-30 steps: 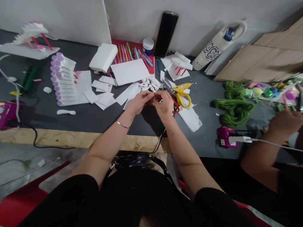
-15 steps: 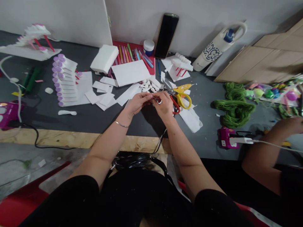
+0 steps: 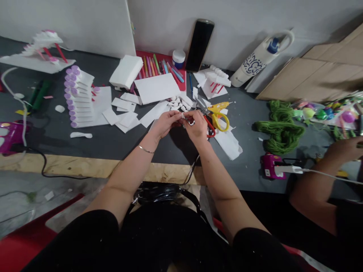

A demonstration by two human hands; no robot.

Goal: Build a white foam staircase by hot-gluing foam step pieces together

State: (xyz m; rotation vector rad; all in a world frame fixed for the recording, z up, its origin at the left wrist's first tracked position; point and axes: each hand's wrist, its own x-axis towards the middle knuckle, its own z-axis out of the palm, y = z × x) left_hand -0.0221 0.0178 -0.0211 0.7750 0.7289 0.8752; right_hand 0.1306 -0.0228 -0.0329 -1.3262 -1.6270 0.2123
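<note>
Fingertips of my left hand [image 3: 167,124] and my right hand [image 3: 196,124] meet over the table, pinching a small white piece [image 3: 183,115] between them. The piece is mostly covered by the fingers, so its exact kind is unclear. Just beyond lies a heap of small white lumps [image 3: 176,102]. Scissors with yellow handles [image 3: 219,120] lie right of my right hand, and a red handle [image 3: 210,128] shows beside them. Flat white foam-like pieces [image 3: 128,119] are scattered left of my left hand.
A stepped white model with purple discs [image 3: 81,98] stands at left. Behind are markers [image 3: 150,65], a leaning phone [image 3: 200,45], a small white model on red sticks [image 3: 218,79] and a bottle [image 3: 251,62]. Green yarn [image 3: 283,128] and another person's arm [image 3: 317,177] are at right.
My hands stay together in nearly the same spot, with small finger movements; the white piece now shows more between the fingertips. The other person's hand at right has shifted slightly.
</note>
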